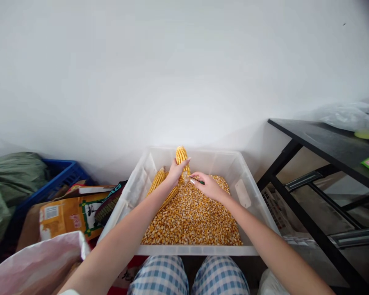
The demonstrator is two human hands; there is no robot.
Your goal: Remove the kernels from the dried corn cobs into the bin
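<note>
My left hand [176, 169] is wrapped round an ear of corn [181, 154], which stands upright with its yellow kernels facing me. Close by on the right, my right hand [207, 186] grips a thin pointed tool [200, 181] with a dark green part; its exact kind is too small to tell. The tool's tip is at the lower end of the ear, where a pale patch shows. Below both hands, loose corn kernels [197, 217] fill much of a translucent plastic bin [255, 192]. More whole ears [157, 180] lie at the bin's left side, partly hidden by my left arm.
A black-framed table [326, 139] stands on the right with a clear plastic bag [347, 116] on it. On the left are a blue crate [60, 168], an orange printed package [64, 217] and a white sack [46, 262]. A white wall [184, 73] rises behind the bin.
</note>
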